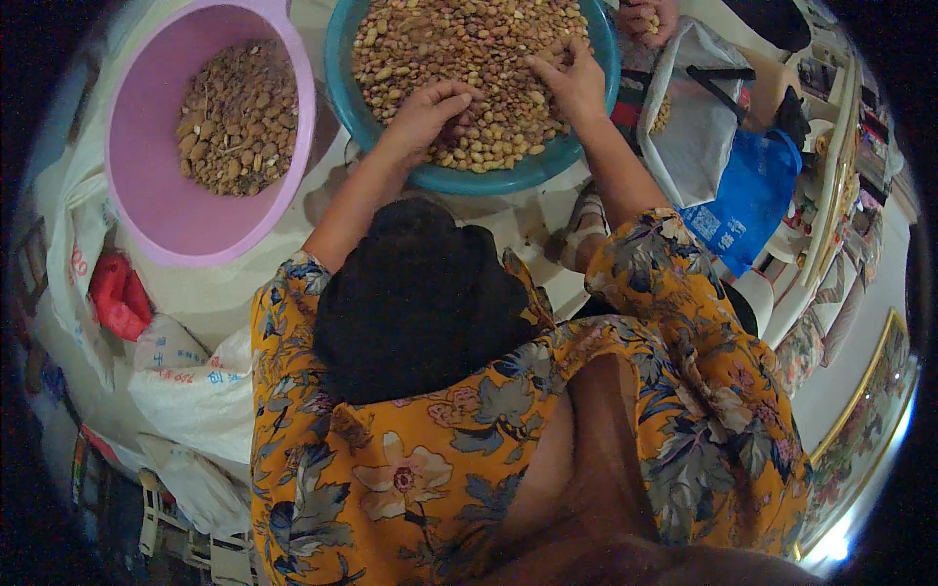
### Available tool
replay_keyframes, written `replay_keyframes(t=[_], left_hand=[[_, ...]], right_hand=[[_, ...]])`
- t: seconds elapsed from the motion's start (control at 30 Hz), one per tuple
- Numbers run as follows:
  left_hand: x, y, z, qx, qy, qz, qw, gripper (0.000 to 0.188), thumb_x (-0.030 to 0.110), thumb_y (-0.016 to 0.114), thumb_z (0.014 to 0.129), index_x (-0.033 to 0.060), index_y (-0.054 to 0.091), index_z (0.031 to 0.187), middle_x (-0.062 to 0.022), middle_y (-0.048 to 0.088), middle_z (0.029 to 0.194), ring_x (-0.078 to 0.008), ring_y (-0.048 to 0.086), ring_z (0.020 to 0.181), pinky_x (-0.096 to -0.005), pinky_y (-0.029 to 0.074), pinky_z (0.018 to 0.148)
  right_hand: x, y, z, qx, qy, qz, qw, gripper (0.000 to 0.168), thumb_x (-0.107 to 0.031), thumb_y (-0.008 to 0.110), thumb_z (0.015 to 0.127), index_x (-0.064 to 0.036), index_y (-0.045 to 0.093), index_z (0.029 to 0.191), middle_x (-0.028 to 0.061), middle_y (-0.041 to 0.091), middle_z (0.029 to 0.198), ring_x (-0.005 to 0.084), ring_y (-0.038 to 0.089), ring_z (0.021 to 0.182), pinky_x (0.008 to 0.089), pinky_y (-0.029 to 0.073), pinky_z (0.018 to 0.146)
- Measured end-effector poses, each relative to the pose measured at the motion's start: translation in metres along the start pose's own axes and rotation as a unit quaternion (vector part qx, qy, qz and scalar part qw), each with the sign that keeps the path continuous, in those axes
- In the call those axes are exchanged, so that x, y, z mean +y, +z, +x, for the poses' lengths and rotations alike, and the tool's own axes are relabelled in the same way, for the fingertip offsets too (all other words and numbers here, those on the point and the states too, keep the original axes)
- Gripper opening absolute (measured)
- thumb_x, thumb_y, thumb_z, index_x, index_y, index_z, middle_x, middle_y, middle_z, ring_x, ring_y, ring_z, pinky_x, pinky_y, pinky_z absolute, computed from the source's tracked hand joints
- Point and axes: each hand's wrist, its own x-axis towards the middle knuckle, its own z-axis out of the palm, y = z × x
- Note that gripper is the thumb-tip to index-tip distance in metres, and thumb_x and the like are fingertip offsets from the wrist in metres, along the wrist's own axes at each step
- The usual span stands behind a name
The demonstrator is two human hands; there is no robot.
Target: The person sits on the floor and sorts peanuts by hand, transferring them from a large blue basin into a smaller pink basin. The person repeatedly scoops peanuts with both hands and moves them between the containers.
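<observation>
A round teal plastic basin (506, 180) in front of me is heaped with unshelled peanuts (484, 150). My left hand (432, 110) reaches in over the near left side, its thumb on top and the curled fingers down among the nuts. On the basin's right side my right hand (577, 80) touches the heap, with the thumb stretched towards the middle. The undersides of both hands are hidden, so whether either one grips a nut does not show.
Left stands a pink plastic basin (139, 146) holding dark clumps and debris (238, 124). Another person's hand (651, 22) holds peanuts beyond the teal rim, by an open white bag (692, 146) and a blue bag (747, 198). White woven sacks (190, 388) and a red cloth or bag (119, 297) lie lower left.
</observation>
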Motion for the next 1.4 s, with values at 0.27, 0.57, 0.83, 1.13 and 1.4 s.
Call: replay_keyframes(t=[0.27, 0.57, 0.83, 1.13, 1.4], left_hand=[[-0.024, -0.022, 0.005, -0.092, 0.041, -0.358, 0.928, 0.043, 0.034, 0.041, 0.097, 0.0009, 0.047, 0.124, -0.0142, 0.053, 0.122, -0.0261, 0.052, 0.111, -0.0405, 0.044, 0.096], [-0.001, -0.020, -0.012, -0.202, 0.068, -0.450, 0.867, 0.055, 0.030, 0.042, 0.095, 0.0017, 0.029, 0.140, -0.0182, 0.034, 0.143, -0.0299, 0.037, 0.130, -0.0375, 0.035, 0.105], [0.052, -0.028, -0.097, 0.279, 0.245, 0.078, 0.925, 0.029, 0.003, 0.049, 0.083, 0.0030, 0.061, 0.109, -0.0151, 0.057, 0.115, -0.0262, 0.053, 0.107, -0.0359, 0.042, 0.091], [0.058, -0.017, -0.091, 0.355, 0.354, 0.403, 0.766, 0.027, 0.005, 0.055, 0.080, 0.0067, 0.062, 0.106, -0.0114, 0.062, 0.104, -0.0293, 0.059, 0.094, -0.0380, 0.046, 0.084], [0.006, -0.060, 0.027, 0.408, 0.364, 0.533, 0.645, 0.024, 0.019, 0.063, 0.083, 0.0140, 0.064, 0.106, -0.0117, 0.061, 0.105, -0.0328, 0.059, 0.096, -0.0404, 0.048, 0.082]], right_hand=[[-0.075, 0.007, -0.029, -0.178, -0.186, 0.051, 0.965, 0.041, -0.021, 0.073, 0.077, -0.005, 0.060, 0.112, 0.0092, 0.063, 0.099, 0.0145, 0.061, 0.081, 0.0288, 0.051, 0.071], [-0.042, 0.007, -0.011, -0.128, 0.016, 0.244, 0.961, 0.023, -0.019, 0.058, 0.090, -0.007, 0.062, 0.109, -0.0034, 0.057, 0.077, 0.0032, 0.047, 0.061, 0.0172, 0.037, 0.053], [-0.045, 0.003, -0.018, -0.164, 0.147, 0.257, 0.941, 0.022, -0.017, 0.057, 0.089, -0.004, 0.062, 0.106, -0.0031, 0.054, 0.074, 0.0042, 0.044, 0.060, 0.0191, 0.035, 0.052], [-0.040, 0.033, 0.055, -0.063, -0.135, -0.026, 0.989, 0.020, -0.015, 0.060, 0.086, -0.007, 0.067, 0.103, 0.0016, 0.066, 0.090, 0.0087, 0.059, 0.077, 0.0267, 0.048, 0.070], [-0.079, 0.028, 0.074, -0.061, -0.053, -0.054, 0.995, 0.029, -0.014, 0.059, 0.087, -0.004, 0.059, 0.115, 0.0116, 0.066, 0.086, 0.0219, 0.061, 0.072, 0.0338, 0.050, 0.063]])
